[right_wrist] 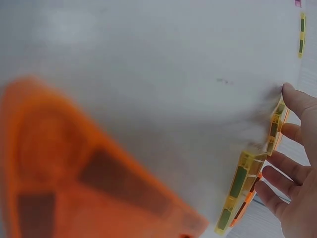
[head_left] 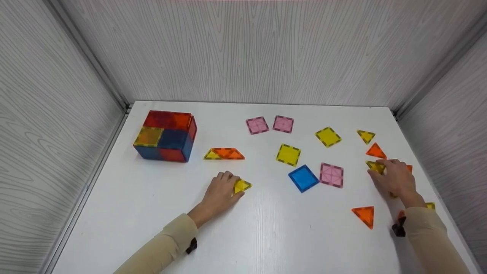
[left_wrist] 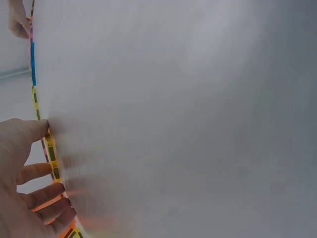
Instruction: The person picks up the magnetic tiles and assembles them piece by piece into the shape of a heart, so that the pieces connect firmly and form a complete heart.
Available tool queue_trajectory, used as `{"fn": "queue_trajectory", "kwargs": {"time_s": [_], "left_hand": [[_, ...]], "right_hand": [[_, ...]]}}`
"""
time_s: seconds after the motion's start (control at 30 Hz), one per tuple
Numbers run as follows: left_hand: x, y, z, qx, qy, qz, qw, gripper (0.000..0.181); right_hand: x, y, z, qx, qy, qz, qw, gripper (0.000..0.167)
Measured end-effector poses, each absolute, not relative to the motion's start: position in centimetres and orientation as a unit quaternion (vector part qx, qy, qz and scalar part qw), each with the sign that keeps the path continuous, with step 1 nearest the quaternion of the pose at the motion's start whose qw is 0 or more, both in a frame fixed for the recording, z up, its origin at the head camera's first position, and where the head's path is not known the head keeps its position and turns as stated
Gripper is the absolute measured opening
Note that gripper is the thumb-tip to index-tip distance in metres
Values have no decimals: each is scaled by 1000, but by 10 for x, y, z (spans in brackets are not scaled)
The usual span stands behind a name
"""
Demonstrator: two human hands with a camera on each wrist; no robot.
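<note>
A person's left hand (head_left: 219, 191) is gripping a yellow triangle (head_left: 242, 185) on a white table (head_left: 266, 232), nearer than an orange-and-yellow strip (head_left: 227, 153). At right, the right hand (head_left: 397, 178) is pinching a second yellow triangle (head_left: 374, 166) beside an orange triangle (head_left: 376, 151).

Remotely I see a translucent yellow triangle tile (head_left: 242, 185) lying flat near mid-view and a second yellow triangle (head_left: 374, 166) flat toward the right, both partly covered

I'm viewing a white table (head_left: 274, 243) carrying translucent tiles (head_left: 288, 155).
Far left, a multicolored block (head_left: 175, 140) is sitting; two pink squares (head_left: 257, 125) are lying far centre, an orange triangle (head_left: 366, 216) near right.
</note>
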State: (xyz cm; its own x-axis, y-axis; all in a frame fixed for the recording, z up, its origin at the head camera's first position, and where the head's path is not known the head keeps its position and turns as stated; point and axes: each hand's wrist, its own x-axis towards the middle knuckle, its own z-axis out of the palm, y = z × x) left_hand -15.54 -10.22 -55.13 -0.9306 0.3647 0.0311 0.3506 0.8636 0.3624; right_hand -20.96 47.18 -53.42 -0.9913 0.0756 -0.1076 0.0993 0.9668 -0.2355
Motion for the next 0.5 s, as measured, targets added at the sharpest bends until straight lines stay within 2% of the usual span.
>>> {"fn": "queue_trajectory", "kwargs": {"time_s": [0.23, 0.5], "left_hand": [[-158, -103, -550, 198, 964, 177, 19, 51], [-159, -105, -547, 197, 964, 175, 36, 51]], "right_hand": [[-206, 475, -536, 19, 991, -136, 6, 58], [-205, 470, -537, 9, 988, -152, -6, 54]]}}
